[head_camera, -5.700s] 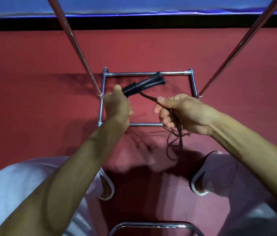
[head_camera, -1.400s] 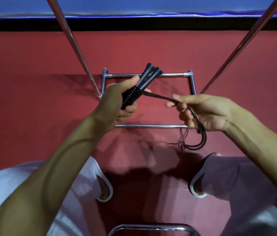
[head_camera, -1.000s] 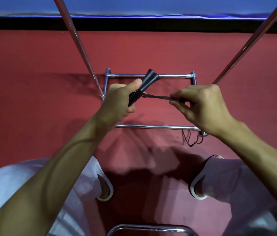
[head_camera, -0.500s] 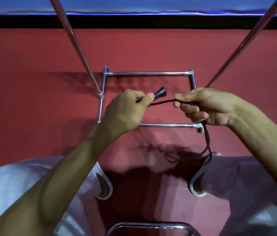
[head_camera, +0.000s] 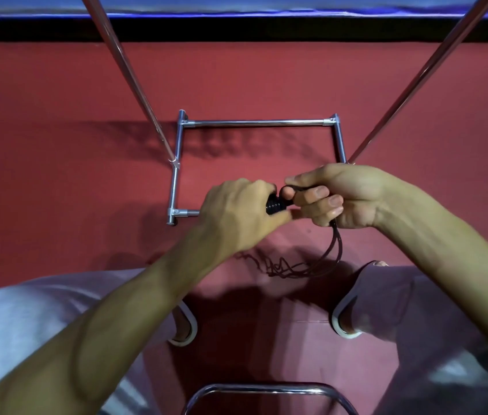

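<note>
Skipping-rope handle (head_camera: pixel 277 205) lies crosswise between both fists: left hand (head_camera: pixel 236 217) grips its ribbed end, its tip points right into the right hand (head_camera: pixel 341 196), which pinches the cord (head_camera: pixel 331 253), seemingly looped over that tip; slack hangs below.

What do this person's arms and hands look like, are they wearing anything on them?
Both are bare. The left hand and right hand have no gloves, and no rings show on the fingers in view. The left forearm and right forearm carry no sleeve, watch or bracelet as far as the frame reaches. The fingernails on the right hand are short and unpainted.
</note>
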Available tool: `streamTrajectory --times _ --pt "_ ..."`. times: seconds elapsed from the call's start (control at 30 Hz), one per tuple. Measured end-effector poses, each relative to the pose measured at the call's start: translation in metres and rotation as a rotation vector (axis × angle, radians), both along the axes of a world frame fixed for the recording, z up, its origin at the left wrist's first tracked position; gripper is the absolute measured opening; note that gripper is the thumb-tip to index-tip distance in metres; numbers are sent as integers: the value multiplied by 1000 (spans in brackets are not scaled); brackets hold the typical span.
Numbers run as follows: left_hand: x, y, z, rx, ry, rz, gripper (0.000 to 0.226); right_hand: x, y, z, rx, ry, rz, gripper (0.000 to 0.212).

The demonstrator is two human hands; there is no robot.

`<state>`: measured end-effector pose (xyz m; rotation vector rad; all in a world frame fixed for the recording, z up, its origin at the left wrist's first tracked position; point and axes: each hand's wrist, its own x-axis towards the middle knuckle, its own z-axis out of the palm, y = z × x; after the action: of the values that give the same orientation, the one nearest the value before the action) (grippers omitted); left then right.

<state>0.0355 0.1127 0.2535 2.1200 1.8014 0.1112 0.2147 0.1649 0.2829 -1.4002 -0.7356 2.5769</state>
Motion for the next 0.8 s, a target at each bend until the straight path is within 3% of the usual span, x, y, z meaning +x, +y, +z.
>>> streamTrajectory --times 0.13,0.2,0.3,0.37,0.57,0.7,0.8 --pt "-2 1 7 -27 -55 31 52 5 5 5 100 -27 53 32" --pt "-4 2 11 -61 -68 12 54 12 7 12 349 -120 185 31" --pt "-12 3 14 -185 -109 -28 60 21 6 22 904 -197 507 21" --pt "-18 4 16 -314 -226 -38 61 25 8 24 1063 -202 486 13" --pt "-20 3 31 -732 -733 -168 56 30 16 23 1227 -122 338 29" --pt "-22 5 52 -781 -820 -225 52 27 13 21 1230 7 152 22" --pt "-25 3 57 -756 -879 -251 51 24 16 17 1160 71 172 25"
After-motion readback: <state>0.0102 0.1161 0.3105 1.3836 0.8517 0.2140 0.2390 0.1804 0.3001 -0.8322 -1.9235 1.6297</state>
